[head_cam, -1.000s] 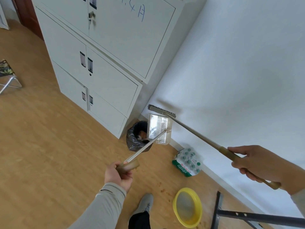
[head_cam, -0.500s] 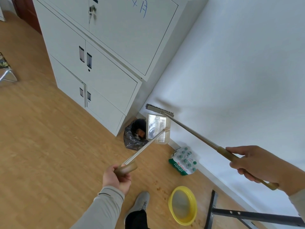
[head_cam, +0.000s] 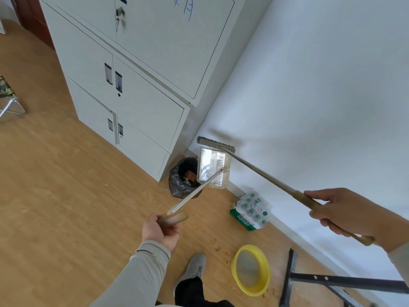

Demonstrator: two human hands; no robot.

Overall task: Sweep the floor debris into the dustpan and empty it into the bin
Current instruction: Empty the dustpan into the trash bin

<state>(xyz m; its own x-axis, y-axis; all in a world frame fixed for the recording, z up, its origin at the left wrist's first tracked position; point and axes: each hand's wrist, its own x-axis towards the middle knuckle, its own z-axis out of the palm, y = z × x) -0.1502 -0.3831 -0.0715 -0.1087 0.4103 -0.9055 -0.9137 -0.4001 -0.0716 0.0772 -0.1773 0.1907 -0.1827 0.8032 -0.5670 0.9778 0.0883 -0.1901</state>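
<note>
My left hand (head_cam: 160, 231) grips the tan handle of a long-handled metal dustpan (head_cam: 212, 166). The pan hangs raised in the air, just right of the bin's mouth, near the wall. The bin (head_cam: 184, 178) is small, lined with a black bag, and holds an orange scrap among other rubbish. My right hand (head_cam: 345, 212) grips the tan handle of the broom, whose bristled head (head_cam: 215, 143) hovers just above the pan's far edge. Small brown crumbs (head_cam: 218, 248) dot the wooden floor near my foot.
A tall white metal cabinet (head_cam: 137, 89) stands left of the bin against the white wall. A shrink-wrapped pack of bottles (head_cam: 251, 211) lies by the skirting. A yellow basin (head_cam: 251, 270) and a black metal frame leg (head_cam: 287, 278) sit at lower right. A folding stool (head_cam: 8, 100) is far left.
The view has shifted slightly; bin, pan and broom head keep nearly the same places relative to one another. Both hands keep their grips.
</note>
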